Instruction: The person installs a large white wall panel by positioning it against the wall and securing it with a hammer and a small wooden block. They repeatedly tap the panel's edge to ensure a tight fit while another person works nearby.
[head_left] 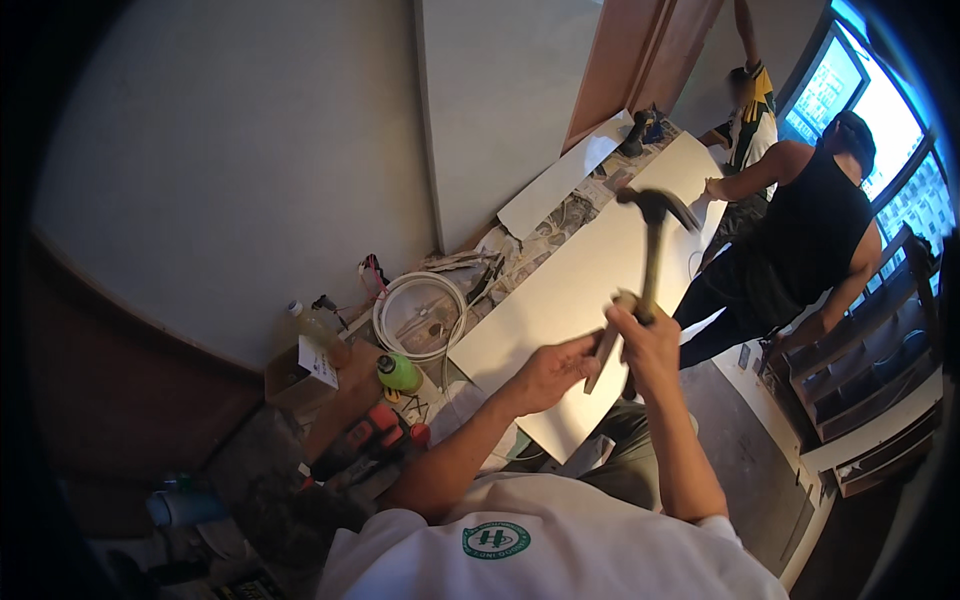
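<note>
In my right hand [648, 348] is a claw hammer [653, 245], gripped by the handle with its dark head raised. My left hand [550, 376] pinches a small flat light-coloured strip [599, 366] between thumb and fingers, close beside the right hand. Both hands are above the near part of a long white board [535, 315]. What face of the strip lies toward the right hand is partly hidden by the fingers.
Two people [800, 215] stand by the far right of the board. To the left are a coil of white cable [378, 318], a green bottle [400, 373], an open cardboard box [290, 375] and a red-and-black power tool [375, 428]. Dark slatted woodwork [860, 350] stands at right.
</note>
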